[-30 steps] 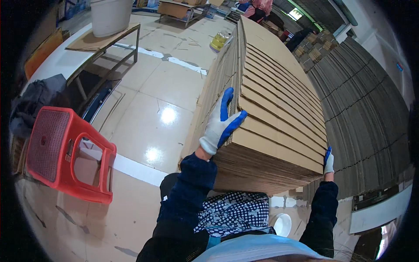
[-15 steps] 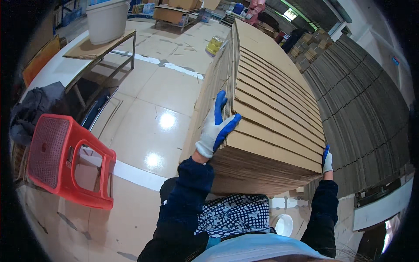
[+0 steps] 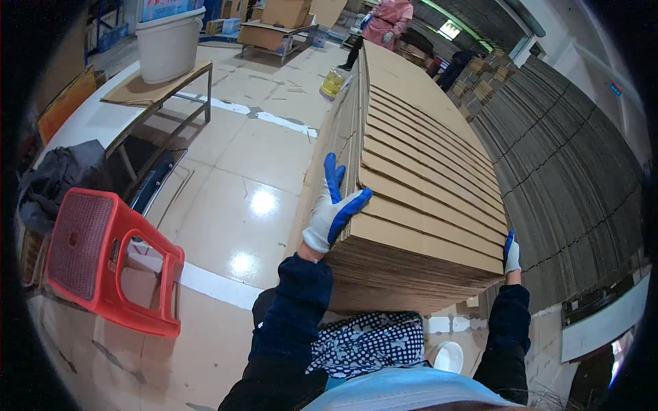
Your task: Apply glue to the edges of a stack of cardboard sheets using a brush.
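A tall stack of flat brown cardboard sheets (image 3: 425,236) stands right in front of me, its upper sheets fanned back in steps. At its near left corner rests my left hand (image 3: 329,214), in a white glove with blue-coated fingers. The thumb lies by the top edge and the fingers are spread along the left side. My right hand (image 3: 512,253), gloved the same way, lies flat against the near right corner with its fingers stretched forward; part of it is hidden by the stack's edge.
A red plastic stool (image 3: 116,264) stands at left, near a table (image 3: 123,109) with a white bucket (image 3: 169,48). Dark stacked cardboard (image 3: 569,164) lines the right. A white bowl (image 3: 447,357) is on the floor by me. Beyond the stack is a person in pink (image 3: 388,24).
The view has tilted slightly, so the scene sits a little lower. My left hand's fingers have shifted slightly along the stack's side. The person in pink shows more fully.
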{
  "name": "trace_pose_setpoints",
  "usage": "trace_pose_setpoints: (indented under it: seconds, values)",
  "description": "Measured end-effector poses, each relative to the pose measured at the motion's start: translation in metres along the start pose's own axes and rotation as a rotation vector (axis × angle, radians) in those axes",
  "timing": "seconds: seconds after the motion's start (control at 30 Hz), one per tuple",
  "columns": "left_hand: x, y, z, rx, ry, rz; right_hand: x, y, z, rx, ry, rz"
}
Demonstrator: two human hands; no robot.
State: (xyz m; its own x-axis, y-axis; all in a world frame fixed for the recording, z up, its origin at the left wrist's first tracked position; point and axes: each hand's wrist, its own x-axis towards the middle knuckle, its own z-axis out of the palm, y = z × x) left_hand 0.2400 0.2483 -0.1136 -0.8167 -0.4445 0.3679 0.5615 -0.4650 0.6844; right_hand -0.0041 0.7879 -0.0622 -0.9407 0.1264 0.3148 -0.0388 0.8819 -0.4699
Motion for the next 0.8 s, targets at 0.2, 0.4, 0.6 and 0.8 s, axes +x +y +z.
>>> trace_pose_setpoints:
  seconds: [0.2,0.4,0.6,0.8]
  values:
    - [0.004,-0.004,-0.005,0.112,-0.08,-0.008,0.0,0.002,-0.002,0.005,0.056,-0.033]
    - [0.003,-0.005,-0.007,0.122,-0.072,0.027,0.001,0.003,0.008,0.028,0.1,-0.071]
    - [0.0,0.003,0.001,0.039,-0.054,-0.017,0.002,0.007,0.007,0.052,0.1,-0.081]
    - [0.002,0.005,0.001,0.014,-0.059,-0.036,0.007,0.01,0.006,0.003,0.092,-0.027]
